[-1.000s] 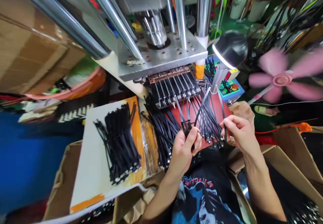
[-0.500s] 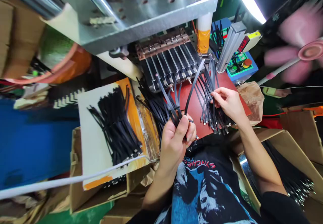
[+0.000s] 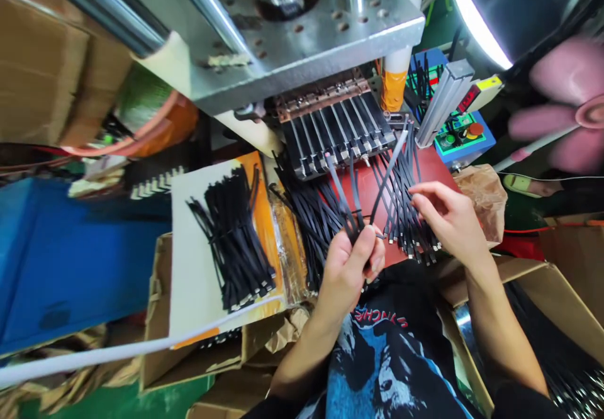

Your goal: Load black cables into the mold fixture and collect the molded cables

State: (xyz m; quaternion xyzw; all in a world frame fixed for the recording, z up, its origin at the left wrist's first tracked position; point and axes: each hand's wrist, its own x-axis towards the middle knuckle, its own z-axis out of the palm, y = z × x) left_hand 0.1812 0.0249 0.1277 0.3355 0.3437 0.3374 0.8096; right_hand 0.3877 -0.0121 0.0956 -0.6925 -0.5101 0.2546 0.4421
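My left hand (image 3: pixel 350 269) pinches a small fan of black straps (image 3: pixel 355 197) by their lower ends, their tips pointing up toward the slotted black fixture (image 3: pixel 336 134) of the press. My right hand (image 3: pixel 447 216) hovers over a loose pile of black straps (image 3: pixel 406 208) on the red plate (image 3: pixel 431 162); its fingers are spread and touch the pile, and I cannot tell if they pinch a strap. Another heap of black straps (image 3: pixel 306 214) lies just left of my left hand.
A bundle of black straps (image 3: pixel 233 240) rests on a white and orange board (image 3: pixel 189 268) over a cardboard box. The steel press plate (image 3: pixel 302 48) hangs above. A lit lamp (image 3: pixel 500 10), a control box (image 3: pixel 465 136) and a spinning pink fan (image 3: pixel 566 111) are at right.
The view shifted and moved closer to the press. My right hand went from holding a strap up to reaching onto the pile on the red plate. My left hand kept its straps.
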